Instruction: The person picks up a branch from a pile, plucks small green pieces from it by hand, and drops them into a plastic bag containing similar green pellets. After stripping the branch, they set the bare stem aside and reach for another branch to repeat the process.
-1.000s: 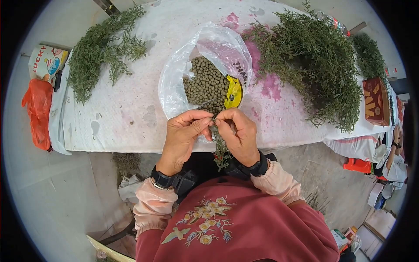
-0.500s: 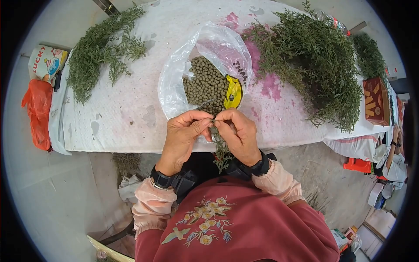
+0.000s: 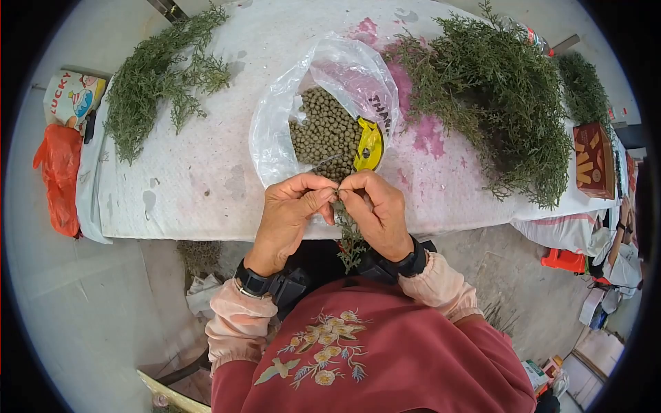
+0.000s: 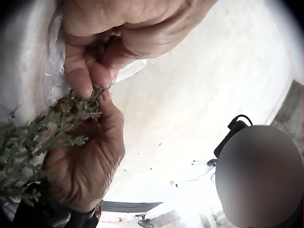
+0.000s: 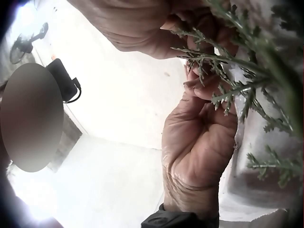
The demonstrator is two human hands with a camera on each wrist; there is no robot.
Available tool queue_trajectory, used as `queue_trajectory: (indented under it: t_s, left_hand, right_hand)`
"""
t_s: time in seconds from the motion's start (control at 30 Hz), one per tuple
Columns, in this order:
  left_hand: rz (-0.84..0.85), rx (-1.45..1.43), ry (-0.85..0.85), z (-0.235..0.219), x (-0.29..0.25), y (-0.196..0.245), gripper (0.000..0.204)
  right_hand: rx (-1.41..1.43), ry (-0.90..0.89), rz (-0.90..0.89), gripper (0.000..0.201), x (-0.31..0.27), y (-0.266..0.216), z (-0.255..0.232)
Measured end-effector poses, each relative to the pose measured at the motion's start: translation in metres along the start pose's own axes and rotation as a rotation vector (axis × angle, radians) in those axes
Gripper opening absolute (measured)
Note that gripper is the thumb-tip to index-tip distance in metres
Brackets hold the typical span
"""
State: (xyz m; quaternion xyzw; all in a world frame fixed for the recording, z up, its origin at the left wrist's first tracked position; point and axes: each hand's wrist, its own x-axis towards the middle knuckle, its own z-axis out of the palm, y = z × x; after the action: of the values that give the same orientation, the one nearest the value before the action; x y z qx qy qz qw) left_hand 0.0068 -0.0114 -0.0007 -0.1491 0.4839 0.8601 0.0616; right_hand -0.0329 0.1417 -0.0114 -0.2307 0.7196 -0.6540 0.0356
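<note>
Where two pinches meet, one sprig [image 3: 351, 242] points to the near side

As we go from left to right, green branches [image 3: 141, 96] lie first, on the left part of the white-covered table [image 3: 179, 199], well apart from the fingers. Next comes the left hand [image 3: 292, 213], whose thumb and index finger pinch at the stem end of the sprig. Just on the far side of the fingers, a clear plastic bag [image 3: 272, 138] lies open, with brown pellets [image 3: 322, 131] and a yellow packet [image 3: 368, 144] inside. After this comes the sprig itself: its long axis runs from the pinched end toward the near side, leaning slightly to the right, and its leafy end reaches past the table's near edge. I judge that this relation counts most, because the leaves pass nearer to the right hand [image 3: 382, 213] than to the left one. The right thumb and index finger also pinch there, and their tips almost meet the left ones; what exactly is between them is too small to tell. Farther to the right, a bigger heap of branches [image 3: 509, 96] lies on the table.
</note>
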Motion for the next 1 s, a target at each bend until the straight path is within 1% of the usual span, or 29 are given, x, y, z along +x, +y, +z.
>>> queue_trajectory:
  t_s: [0.27,0.37,0.53,0.6,0.63,0.67,0.7,0.77,0.93,1.0]
  left_hand:
    - [0.047,0.021,0.023,0.002,-0.001,-0.004,0.010]
    - [0.064,0.029,0.032,0.003,-0.001,-0.005,0.010]
    - [0.082,0.041,0.015,0.002,0.000,-0.008,0.013]
    - [0.092,0.046,-0.002,0.001,0.000,-0.005,0.015]
    - [0.084,0.001,-0.006,0.002,0.000,-0.002,0.016]
    - [0.073,-0.045,-0.011,0.003,0.000,0.000,0.017]
    - [0.059,-0.093,-0.018,0.003,0.000,0.001,0.018]
    - [0.067,-0.099,-0.028,0.003,0.002,-0.001,0.020]
    - [0.054,-0.074,-0.036,-0.002,-0.005,0.003,0.023]
    - [0.052,-0.058,-0.052,0.002,-0.008,0.009,0.024]
  right_hand:
    - [0.002,-0.010,0.008,0.001,0.000,0.000,0.000]
    - [0.046,-0.004,0.048,0.002,-0.002,0.002,0.002]
    - [-0.010,-0.008,0.024,0.004,-0.001,0.003,0.000]
    - [0.125,-0.051,0.099,0.006,0.002,0.003,-0.004]
    - [0.193,-0.072,0.140,0.008,0.003,0.002,-0.005]
    - [0.189,-0.069,0.133,0.008,0.003,0.001,-0.007]
    - [0.240,-0.071,0.184,0.009,0.004,0.000,-0.009]
    - [0.341,-0.076,0.283,0.010,0.007,-0.001,-0.013]
    - [0.371,-0.043,0.300,0.009,0.005,-0.001,-0.014]
    - [0.518,0.001,0.354,0.010,0.003,-0.001,-0.015]
